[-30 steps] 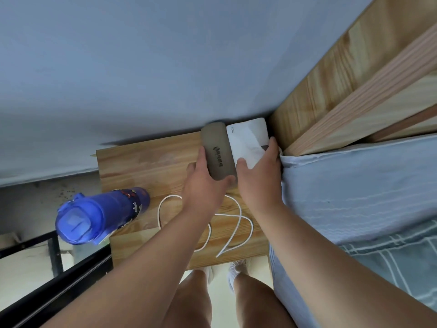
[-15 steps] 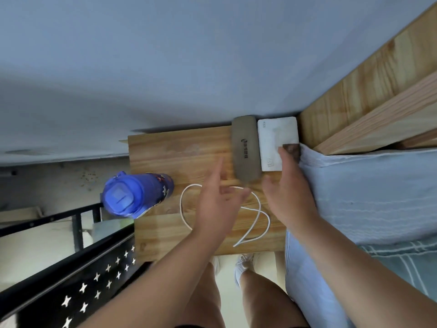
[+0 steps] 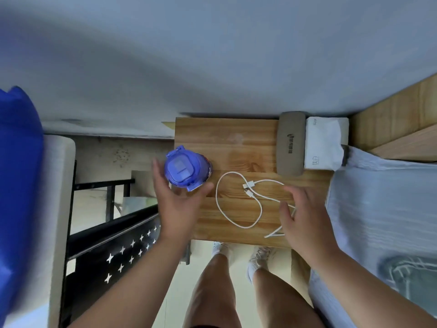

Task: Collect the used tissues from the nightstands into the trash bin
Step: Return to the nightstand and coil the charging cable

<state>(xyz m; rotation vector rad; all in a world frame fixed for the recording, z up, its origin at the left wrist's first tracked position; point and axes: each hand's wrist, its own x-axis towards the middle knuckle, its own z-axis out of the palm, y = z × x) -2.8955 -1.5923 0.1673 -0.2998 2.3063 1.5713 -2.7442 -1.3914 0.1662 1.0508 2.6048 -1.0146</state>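
Both hands have come off the case and the tissue pack at the back of the desk: the left hand has swung over to the blue bottle, and the right hand has drawn back over the white cable. In the head view the left hand is spread, fingers on the bottle's left and thumb at its near right, cupped about it; whether it touches yet I cannot tell. The right hand is spread too, fingers loose above the cable's right loop, holding nothing. No used tissue shows on the desk, and the trash bin is not in view. The only tissue is the clean sheet standing out of the white tissue pack, which lies at the back right corner, touching the grey-brown case and just beside the bed. The step looks like a search. The bottle stands near the desk's left edge, so it is best held low on its body and lifted upright to check behind it. The cable can be nudged aside without tangling. The case bears a pale logo and a line of characters, too blurred to read; the pack has small print at both ends, likewise unreadable.
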